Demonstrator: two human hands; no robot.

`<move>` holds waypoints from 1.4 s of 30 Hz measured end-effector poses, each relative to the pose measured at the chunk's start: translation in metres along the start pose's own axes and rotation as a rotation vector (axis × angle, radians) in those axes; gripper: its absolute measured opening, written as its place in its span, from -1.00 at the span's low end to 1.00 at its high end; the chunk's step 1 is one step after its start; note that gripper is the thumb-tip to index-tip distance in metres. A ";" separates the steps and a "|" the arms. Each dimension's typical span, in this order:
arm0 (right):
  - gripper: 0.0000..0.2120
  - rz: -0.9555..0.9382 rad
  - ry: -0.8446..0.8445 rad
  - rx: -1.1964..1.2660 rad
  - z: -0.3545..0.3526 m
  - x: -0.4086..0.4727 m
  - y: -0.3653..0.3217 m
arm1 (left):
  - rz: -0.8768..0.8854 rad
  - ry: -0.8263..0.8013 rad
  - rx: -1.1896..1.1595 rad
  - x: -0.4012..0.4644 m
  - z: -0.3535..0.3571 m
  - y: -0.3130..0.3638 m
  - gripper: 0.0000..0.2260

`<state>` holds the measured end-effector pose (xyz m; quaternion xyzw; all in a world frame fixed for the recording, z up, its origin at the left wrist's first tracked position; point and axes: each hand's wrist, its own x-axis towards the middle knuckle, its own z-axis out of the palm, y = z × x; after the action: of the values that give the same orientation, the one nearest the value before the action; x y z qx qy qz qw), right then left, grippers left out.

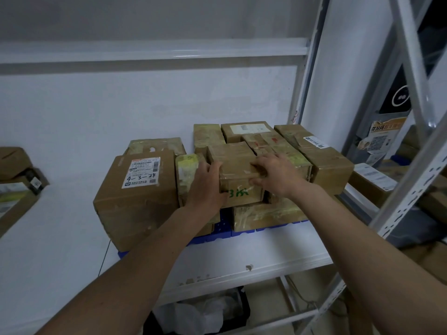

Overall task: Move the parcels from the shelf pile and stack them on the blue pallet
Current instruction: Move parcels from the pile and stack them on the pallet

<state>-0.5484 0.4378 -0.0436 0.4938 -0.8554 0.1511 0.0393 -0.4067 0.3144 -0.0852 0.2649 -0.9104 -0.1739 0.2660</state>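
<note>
Gripping taped parcel (235, 174), fingers (260, 166) seemingly curled.

Large brown cardboard parcel (135, 194), left: white label handwritten "4-3-24". Small taped brown carton (235, 172), centre: unclear green marker scrawl.
</note>
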 end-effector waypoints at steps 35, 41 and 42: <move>-0.37 -0.640 -0.317 0.218 0.059 0.012 -0.370 | -0.563 0.081 0.545 -0.181 -0.285 -0.185 -0.59; -0.36 -0.751 -0.372 0.242 0.083 -0.011 -0.481 | -0.688 0.075 0.557 -0.246 -0.345 -0.244 -0.61; -0.37 -0.758 -0.379 0.253 0.087 -0.015 -0.498 | -0.702 0.078 0.551 -0.256 -0.354 -0.255 -0.59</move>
<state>-0.1071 0.1919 -0.0202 0.7926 -0.5808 0.1363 -0.1262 0.0804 0.1960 -0.0200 0.6251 -0.7671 0.0057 0.1443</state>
